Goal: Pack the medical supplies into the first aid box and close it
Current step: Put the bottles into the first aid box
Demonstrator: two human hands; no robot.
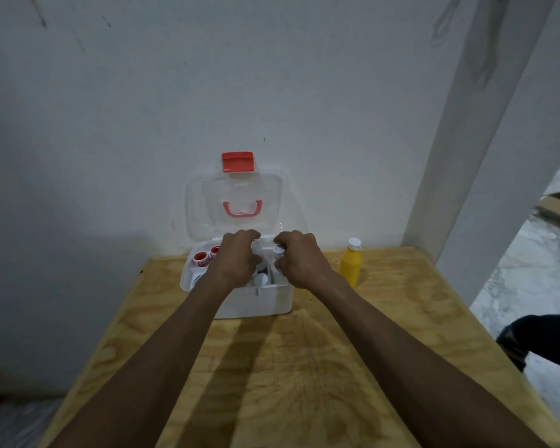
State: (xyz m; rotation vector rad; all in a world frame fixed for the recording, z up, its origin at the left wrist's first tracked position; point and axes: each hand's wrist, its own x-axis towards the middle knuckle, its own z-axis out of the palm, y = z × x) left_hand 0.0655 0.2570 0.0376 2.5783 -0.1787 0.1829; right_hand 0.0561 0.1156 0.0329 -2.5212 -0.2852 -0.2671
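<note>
Head view: packing is in hand, with small white items gripped by both curled hands, left hand (238,258) and right hand (299,258), over the open first aid box (256,302) on the tabletop (304,367); the yellow bottle (350,266) beside it is judged next.

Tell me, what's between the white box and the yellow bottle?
Nothing: only bare wooden table shows between the first aid box and the yellow bottle in the head view.

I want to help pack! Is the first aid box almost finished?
Partly. Red-capped items already sit inside the white first aid box. Both hands, left hand and right hand, are over it, arranging small white things. The yellow bottle stands outside on the table, and the clear lid is open.
</note>
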